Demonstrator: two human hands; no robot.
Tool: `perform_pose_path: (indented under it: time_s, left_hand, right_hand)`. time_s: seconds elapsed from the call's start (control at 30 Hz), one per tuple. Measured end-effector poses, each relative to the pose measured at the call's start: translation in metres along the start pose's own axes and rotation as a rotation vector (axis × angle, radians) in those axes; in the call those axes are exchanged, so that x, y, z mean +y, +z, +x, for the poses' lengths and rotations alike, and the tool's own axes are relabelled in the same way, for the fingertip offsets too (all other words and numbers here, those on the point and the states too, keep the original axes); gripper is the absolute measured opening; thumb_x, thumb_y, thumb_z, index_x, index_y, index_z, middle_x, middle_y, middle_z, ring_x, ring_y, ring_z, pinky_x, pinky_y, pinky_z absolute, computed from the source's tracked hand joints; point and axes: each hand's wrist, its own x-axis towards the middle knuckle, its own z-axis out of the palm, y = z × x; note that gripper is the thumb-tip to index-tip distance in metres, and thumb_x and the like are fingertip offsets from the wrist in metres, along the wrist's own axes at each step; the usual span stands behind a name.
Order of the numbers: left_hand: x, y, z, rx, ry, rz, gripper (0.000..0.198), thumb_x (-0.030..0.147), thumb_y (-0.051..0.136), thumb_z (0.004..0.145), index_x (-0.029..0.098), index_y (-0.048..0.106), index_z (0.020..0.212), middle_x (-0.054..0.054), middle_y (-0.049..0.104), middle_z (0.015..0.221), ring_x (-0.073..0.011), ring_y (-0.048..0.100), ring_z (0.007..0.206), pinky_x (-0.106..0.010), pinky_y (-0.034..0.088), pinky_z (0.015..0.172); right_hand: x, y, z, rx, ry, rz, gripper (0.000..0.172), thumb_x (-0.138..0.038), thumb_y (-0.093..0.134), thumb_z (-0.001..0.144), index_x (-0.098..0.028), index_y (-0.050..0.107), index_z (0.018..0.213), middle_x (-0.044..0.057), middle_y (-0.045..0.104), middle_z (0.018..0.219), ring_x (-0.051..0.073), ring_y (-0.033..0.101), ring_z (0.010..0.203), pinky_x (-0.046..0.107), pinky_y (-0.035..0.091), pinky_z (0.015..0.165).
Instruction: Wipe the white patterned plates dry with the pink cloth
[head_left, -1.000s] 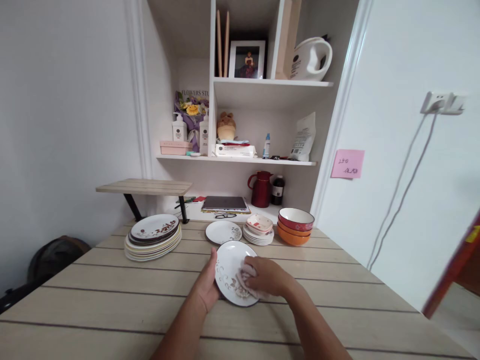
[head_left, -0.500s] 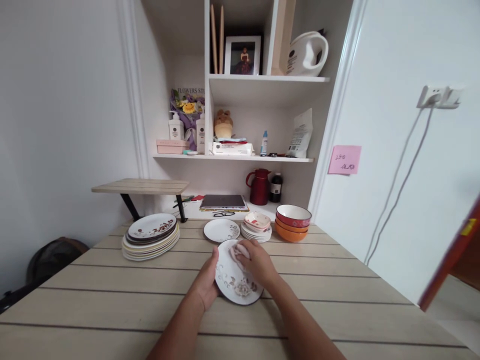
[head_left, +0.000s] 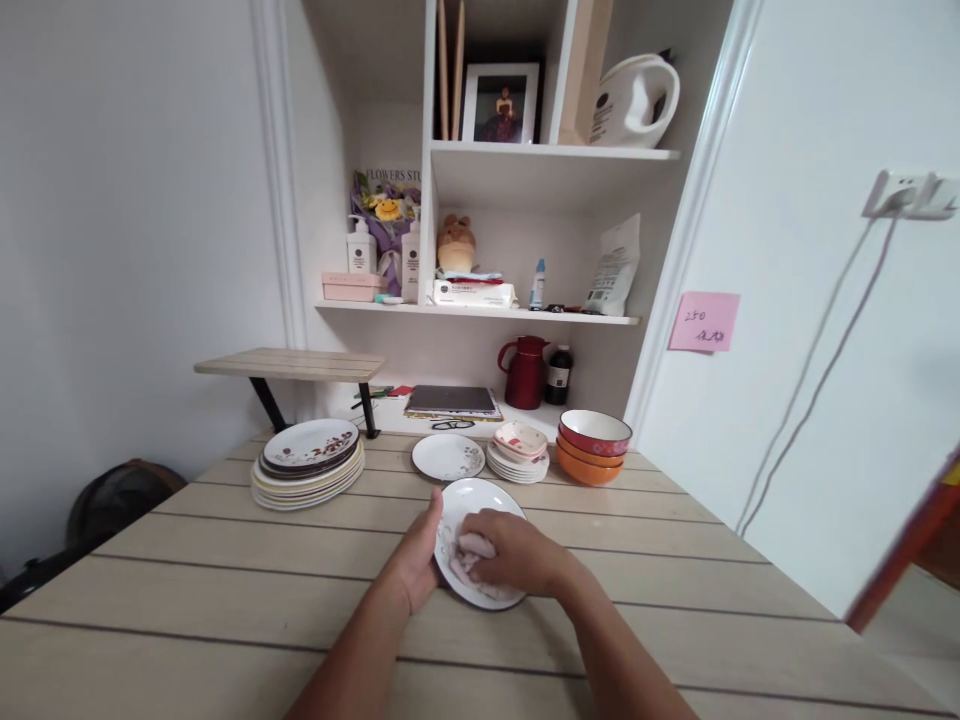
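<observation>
A white plate (head_left: 474,496) with a dark rim and a floral print is tilted up off the table in front of me. My left hand (head_left: 417,562) grips its left edge, thumb over the rim and fingers hidden behind. Bunched in my right hand (head_left: 517,552) is a pale pinkish cloth (head_left: 471,556), pressed against the lower middle of the plate's face and covering much of the print. Just beyond lies another white floral plate (head_left: 448,456), flat on the table.
On the left stands a stack of plates (head_left: 309,468) beside a small raised shelf (head_left: 292,365). Small plates with square bowls (head_left: 519,442) and stacked red and orange bowls (head_left: 592,447) sit at the back right. Behind them are a laptop (head_left: 452,399) and a red jug (head_left: 525,372).
My right hand has slid the cloth from the upper part of the plate down to its lower middle. My left hand keeps its grip. The view has shifted slightly.
</observation>
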Motion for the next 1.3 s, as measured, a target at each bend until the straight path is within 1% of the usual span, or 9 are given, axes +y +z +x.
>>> perform_pose_path:
  time_s: [0.13,0.33,0.47,0.63,0.83,0.93,1.0,1.1,1.3]
  left_hand:
    - [0.0,0.002,0.0,0.029,0.035,0.0,0.066,0.061,0.05,0.082,0.014,0.057,0.126,-0.016,0.07,0.114,-0.0287,0.064,0.108,-0.04,0.047,0.094]
    - [-0.001,0.003,-0.002,-0.024,0.042,0.051,0.06,0.055,0.055,0.083,0.014,0.057,0.127,-0.017,0.067,0.119,-0.0287,0.063,0.111,-0.04,0.046,0.095]
    - [-0.002,0.001,-0.002,0.037,0.048,0.072,0.058,0.047,0.063,0.08,0.01,0.059,0.124,-0.019,0.066,0.119,-0.0299,0.063,0.11,-0.04,0.045,0.096]
    - [-0.001,-0.002,-0.003,0.105,0.052,0.004,0.063,0.048,0.064,0.079,0.011,0.055,0.128,-0.02,0.067,0.118,-0.0321,0.063,0.109,-0.045,0.045,0.096]
    - [-0.002,-0.004,-0.002,-0.058,-0.009,-0.009,0.069,0.06,0.053,0.081,0.015,0.051,0.133,-0.017,0.066,0.12,-0.0297,0.06,0.115,-0.044,0.041,0.101]
    - [-0.007,-0.005,0.002,-0.08,-0.004,0.008,0.07,0.062,0.049,0.081,0.016,0.051,0.134,-0.017,0.066,0.121,-0.028,0.06,0.116,-0.042,0.041,0.102]
    - [-0.009,-0.005,0.004,-0.065,0.029,-0.015,0.072,0.065,0.047,0.08,0.018,0.05,0.135,-0.016,0.065,0.122,-0.0276,0.06,0.116,-0.042,0.041,0.101]
    - [-0.009,-0.005,0.005,-0.007,0.043,-0.076,0.077,0.07,0.043,0.078,0.018,0.049,0.135,-0.016,0.067,0.119,-0.029,0.061,0.113,-0.044,0.043,0.099]
    - [0.001,-0.006,0.002,-0.001,-0.055,-0.161,0.086,0.075,0.038,0.077,0.01,0.054,0.13,-0.02,0.068,0.115,-0.033,0.061,0.112,-0.046,0.043,0.099]
  right_hand:
    - [-0.006,0.021,0.02,0.277,-0.033,0.069,0.028,-0.02,0.061,0.076,-0.027,0.062,0.104,0.001,0.058,0.101,0.017,0.055,0.088,0.025,0.038,0.075]
    - [0.028,0.01,0.02,0.596,0.251,-0.071,0.022,-0.029,0.06,0.082,-0.028,0.063,0.104,0.004,0.058,0.099,0.021,0.055,0.096,0.031,0.035,0.083]
    - [0.046,-0.002,0.006,0.538,0.421,-0.104,0.021,-0.035,0.061,0.081,-0.024,0.063,0.098,0.004,0.058,0.094,0.02,0.057,0.086,0.028,0.035,0.072]
    - [0.034,0.003,0.004,0.411,0.47,-0.153,0.021,-0.032,0.062,0.078,-0.025,0.061,0.097,0.004,0.059,0.096,0.019,0.057,0.079,0.026,0.028,0.06]
    - [0.015,0.02,0.021,0.596,0.355,-0.034,0.017,-0.029,0.056,0.084,-0.027,0.061,0.101,0.004,0.056,0.1,0.019,0.057,0.088,0.026,0.034,0.064]
    - [0.007,0.025,0.026,0.648,0.227,0.063,0.02,-0.024,0.058,0.082,-0.027,0.062,0.102,0.004,0.055,0.101,0.02,0.055,0.092,0.027,0.039,0.071]
    - [0.0,0.026,0.027,0.611,0.105,0.109,0.024,-0.02,0.059,0.08,-0.027,0.063,0.102,0.004,0.054,0.101,0.02,0.054,0.094,0.027,0.04,0.077]
    - [-0.012,0.025,0.023,0.419,-0.049,0.148,0.03,-0.014,0.062,0.075,-0.028,0.063,0.102,0.002,0.054,0.102,0.018,0.054,0.094,0.027,0.041,0.081]
    - [-0.007,0.002,-0.002,-0.043,-0.074,0.092,0.043,-0.024,0.075,0.062,-0.029,0.064,0.104,0.0,0.059,0.102,0.019,0.055,0.089,0.027,0.04,0.076]
